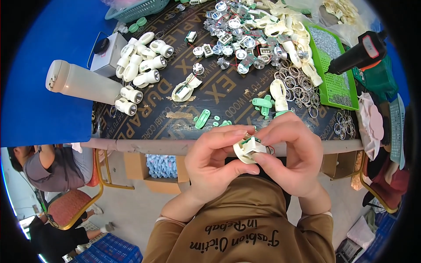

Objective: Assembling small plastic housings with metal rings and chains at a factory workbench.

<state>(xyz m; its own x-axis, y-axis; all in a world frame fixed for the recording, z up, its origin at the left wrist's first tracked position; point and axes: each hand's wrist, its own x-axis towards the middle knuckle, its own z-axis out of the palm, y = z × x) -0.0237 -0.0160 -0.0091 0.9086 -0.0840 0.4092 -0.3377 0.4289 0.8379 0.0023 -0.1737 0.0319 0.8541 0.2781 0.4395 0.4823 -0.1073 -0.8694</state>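
In front of my chest, at the table's front edge, both hands are closed around small parts. My left hand [210,158] pinches a cream plastic flashlight shell [241,154] between thumb and fingers. My right hand [294,153] grips a white boxy module [254,146] with a bit of green board, set against the shell. A red wire shows beside my right fingers. Just beyond lie a green oval cover [202,119], stacked green strips [263,103] and small green buttons. One cream half shell [186,89] with a module and a reflector lies farther left.
Finished-looking cream flashlights [147,65] are heaped at left beside a pale bottle [83,81]. Reflectors and modules [237,39] pile at the back. Metal rings [298,85], a green tray [322,57] of small metal parts and a black electric screwdriver [362,52] are at right.
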